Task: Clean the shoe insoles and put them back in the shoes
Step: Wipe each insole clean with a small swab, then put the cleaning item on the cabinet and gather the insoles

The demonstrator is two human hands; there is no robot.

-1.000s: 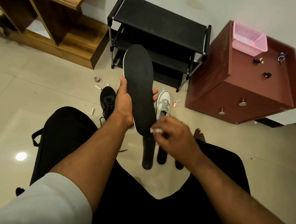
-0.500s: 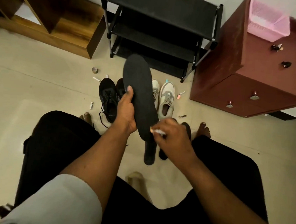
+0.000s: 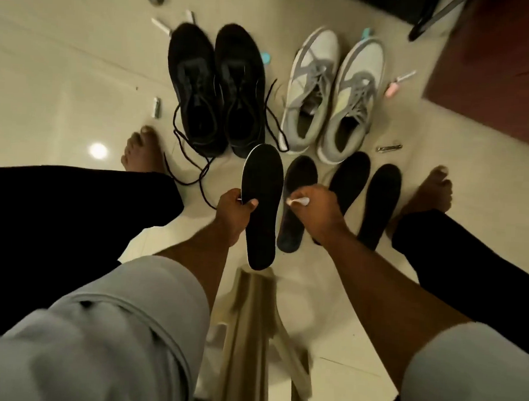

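1. Black foam insole (image 3: 261,206) with a pale edge was held above the floor by the left hand (image 3: 233,212), thumb curled over its top face and fingers behind its left edge, gripping near the middle of its length.
2. Its toe end pointed away from the person, toward the heels of the black shoes (image 3: 216,89); its heel end hung toward the person, over a beige stool (image 3: 248,339).
3. Right hand (image 3: 318,208) was just to the right of the held insole, not touching it, fingers curled and pinching a small white wipe or cloth (image 3: 300,201); the exact item could not be determined.
4. Three further dark insoles lay on the tiled floor (image 3: 63,79): one (image 3: 297,202) directly beneath the right hand and just beside the held insole, a second (image 3: 349,177) partly hidden by the right wrist, a third (image 3: 380,204) furthest right.
5. Black shoes stood side by side, laces loose and trailing across the floor to the left of the held insole.
6. Grey-and-white shoes (image 3: 331,96) stood side by side to the right of the black pair, beyond the floor insoles.
7. Bare feet rested on the floor at either side, the left foot (image 3: 142,152) near the trailing laces, the right foot (image 3: 427,195) beside the rightmost insole.
8. Small items lay scattered on the floor around the shoes; blurred, not identified.
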